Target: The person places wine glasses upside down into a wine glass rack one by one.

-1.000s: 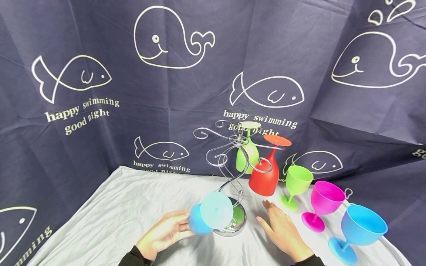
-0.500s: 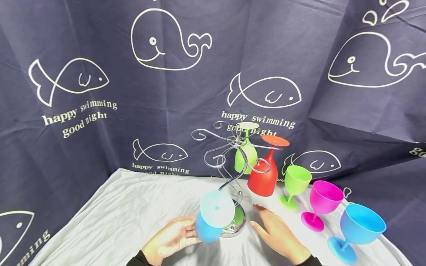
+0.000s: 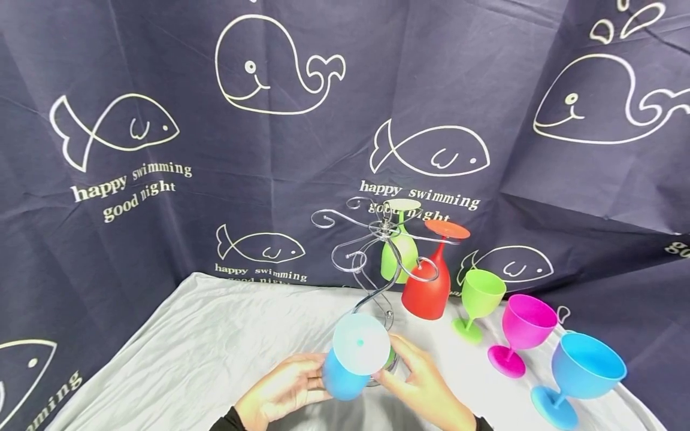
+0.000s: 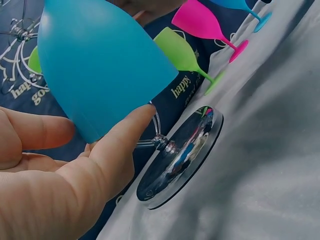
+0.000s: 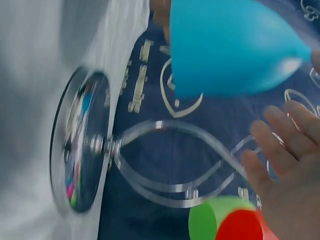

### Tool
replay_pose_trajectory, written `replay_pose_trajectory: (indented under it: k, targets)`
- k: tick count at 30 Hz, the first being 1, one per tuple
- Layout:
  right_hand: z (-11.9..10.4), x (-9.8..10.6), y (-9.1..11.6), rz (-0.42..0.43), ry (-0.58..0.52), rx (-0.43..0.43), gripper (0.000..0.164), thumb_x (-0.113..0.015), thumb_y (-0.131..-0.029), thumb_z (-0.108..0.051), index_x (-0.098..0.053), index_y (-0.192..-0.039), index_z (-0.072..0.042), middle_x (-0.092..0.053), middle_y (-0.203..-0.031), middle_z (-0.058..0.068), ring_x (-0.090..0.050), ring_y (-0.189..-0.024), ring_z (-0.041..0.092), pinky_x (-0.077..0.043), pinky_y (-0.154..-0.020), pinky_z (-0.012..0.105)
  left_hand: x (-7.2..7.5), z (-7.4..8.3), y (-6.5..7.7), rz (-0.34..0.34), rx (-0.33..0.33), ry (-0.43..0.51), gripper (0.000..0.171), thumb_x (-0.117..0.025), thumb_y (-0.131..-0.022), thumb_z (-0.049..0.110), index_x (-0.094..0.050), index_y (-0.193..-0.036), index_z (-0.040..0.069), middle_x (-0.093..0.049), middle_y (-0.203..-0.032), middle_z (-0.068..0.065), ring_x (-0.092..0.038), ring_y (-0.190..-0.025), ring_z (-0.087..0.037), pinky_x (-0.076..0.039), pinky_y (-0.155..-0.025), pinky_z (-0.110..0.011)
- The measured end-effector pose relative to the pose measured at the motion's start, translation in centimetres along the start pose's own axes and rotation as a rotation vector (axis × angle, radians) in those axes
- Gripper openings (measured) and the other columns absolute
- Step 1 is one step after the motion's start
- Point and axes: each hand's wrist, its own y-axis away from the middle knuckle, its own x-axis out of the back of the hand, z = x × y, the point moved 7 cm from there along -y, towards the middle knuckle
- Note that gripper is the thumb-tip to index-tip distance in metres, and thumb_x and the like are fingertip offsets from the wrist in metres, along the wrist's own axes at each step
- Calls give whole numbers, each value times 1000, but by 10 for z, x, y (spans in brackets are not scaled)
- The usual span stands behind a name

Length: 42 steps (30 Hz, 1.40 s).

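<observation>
From my remote seat I watch the person's left hand (image 3: pixel 288 386) clamped on a matte sky-blue goblet (image 3: pixel 345 377), thumb and fingers pressed to opposite sides of the bowl near its rim; the goblet is upside down, foot uppermost and rim facing down, held clear of the counter (image 3: pixel 215 335) under its pale grey cloth, and in my head view it stands in front of the shiny chrome wire rack (image 3: pixel 385 227), hiding much of the round base (image 4: pixel 182 155); the right hand (image 3: pixel 428 389) is close in on the goblet's other side, thumb at the stem, and my right wrist camera shows its four fingers apart, reaching past the goblet rather than wrapped round it; on the rack's arms I see a pale-green goblet (image 3: pixel 399 257) and a red goblet (image 3: pixel 428 293) hanging inverted by their feet, the red one nearer me; to the right, upright in a slanting row on the cloth, are a lime-green goblet (image 3: pixel 483 290), a magenta goblet (image 3: pixel 528 323) and a second blue goblet (image 3: pixel 587 365); behind everything hangs a dark navy curtain (image 3: pixel 302 149) printed with white fish, whales and lettering.
</observation>
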Motion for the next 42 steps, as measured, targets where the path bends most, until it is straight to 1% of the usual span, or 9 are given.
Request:
replay_pose_trajectory:
  k: [4,9,14,19,23,26,32,38,42]
  targets:
    - [-8,-4,-8,114,-125,60,53,-79,-76,5,-68,-125,-9,-68,-119,5,-63,-109,17,-48,-97,23,-2,-1,-1,-20,6,1,29,-43,-106,11,-62,-125,2,-65,-118,-12,-63,-111,-24,-49,-102,-46]
    - [-15,-8,-11,209,-137,97,47,-78,-68,12,-74,-111,-8,-72,-106,4,-64,-96,17,-49,-91,22,-3,-3,-1,-10,7,8,29,-43,-106,11,-61,-125,0,-65,-116,-13,-63,-109,-24,-49,-102,-47]
    - [-16,-11,-8,255,-127,94,50,-79,-63,12,-74,-109,-6,-74,-103,5,-64,-94,19,-48,-91,21,-4,-5,-2,-20,11,11,30,-44,-106,11,-61,-127,-2,-65,-117,-13,-63,-110,-24,-48,-102,-48]
    - [-19,-12,-7,282,-100,107,50,-81,-66,9,-73,-114,-6,-72,-108,7,-65,-98,18,-49,-94,21,-4,-7,-3,-18,19,5,29,-45,-106,12,-63,-125,0,-66,-117,-11,-64,-110,-23,-49,-101,-47]
    - [-21,-12,-6,287,-97,130,53,-80,-66,10,-71,-116,-5,-71,-110,8,-66,-101,20,-49,-95,22,-3,-8,-4,28,9,-26,30,-47,-106,13,-60,-128,-2,-66,-114,-10,-64,-107,-21,-50,-100,-46]
    - [-21,-11,-5,289,-102,135,54,-78,-64,13,-71,-115,-6,-71,-108,9,-66,-99,19,-50,-94,21,0,-6,-4,78,-11,-77,39,-48,-105,14,-50,-136,-9,-66,-115,-11,-64,-107,-22,-51,-99,-44]
    - [-21,-7,-6,293,-96,161,55,-75,-62,15,-71,-113,-6,-71,-106,10,-67,-99,18,-50,-93,21,5,0,-2,172,-14,-280,56,-50,-106,24,-37,-143,-16,-66,-118,-13,-64,-109,-25,-51,-99,-42]
    - [-20,-5,-6,285,-89,157,57,-78,-63,13,-70,-117,-3,-71,-111,9,-66,-106,17,-48,-98,21,4,9,2,248,-21,-571,55,-52,-104,34,-46,-141,-7,-63,-127,-14,-60,-118,-33,-44,-103,-56]
    - [-21,-4,-6,280,-74,143,57,-77,-62,13,-71,-116,-4,-72,-109,8,-66,-103,18,-48,-97,21,2,23,6,338,-95,-840,50,-52,-104,37,-56,-136,-1,-63,-128,-15,-59,-119,-35,-43,-101,-60]
